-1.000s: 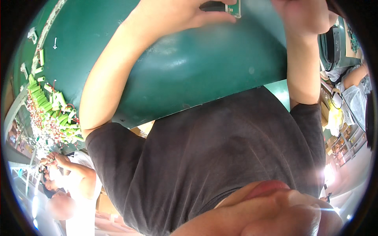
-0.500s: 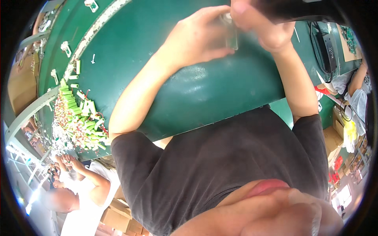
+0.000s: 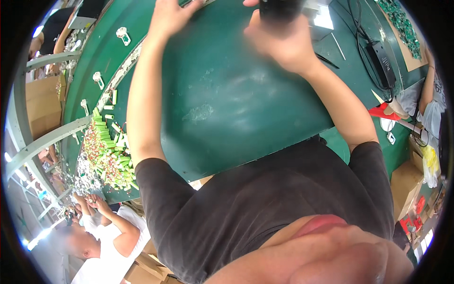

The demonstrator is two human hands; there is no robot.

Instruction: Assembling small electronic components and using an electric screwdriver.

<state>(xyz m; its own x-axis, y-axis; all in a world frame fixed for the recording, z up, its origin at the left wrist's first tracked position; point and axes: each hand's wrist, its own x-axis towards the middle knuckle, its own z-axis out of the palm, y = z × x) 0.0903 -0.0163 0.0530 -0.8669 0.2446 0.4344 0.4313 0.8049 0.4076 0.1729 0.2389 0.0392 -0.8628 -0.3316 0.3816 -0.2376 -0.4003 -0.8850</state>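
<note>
My left hand reaches to the top edge of the view, beside the pale rail of the green bench. Its thumb stands apart and nothing shows in it, though some fingertips are cut off. My right hand is up at the top middle, slightly blurred. Its fingers curve round a black cylindrical object whose upper part is out of view. Below both hands lies the green work surface.
A heap of green battery cells with wires lies at left. White parts sit beyond the rail. At right are a black power adapter, a thin dark tool and a board of green pieces. A person works at lower left.
My left hand has moved left and up, away from my right hand, and the clear piece near it no longer shows. My right hand has shifted left and down, with the black object.
</note>
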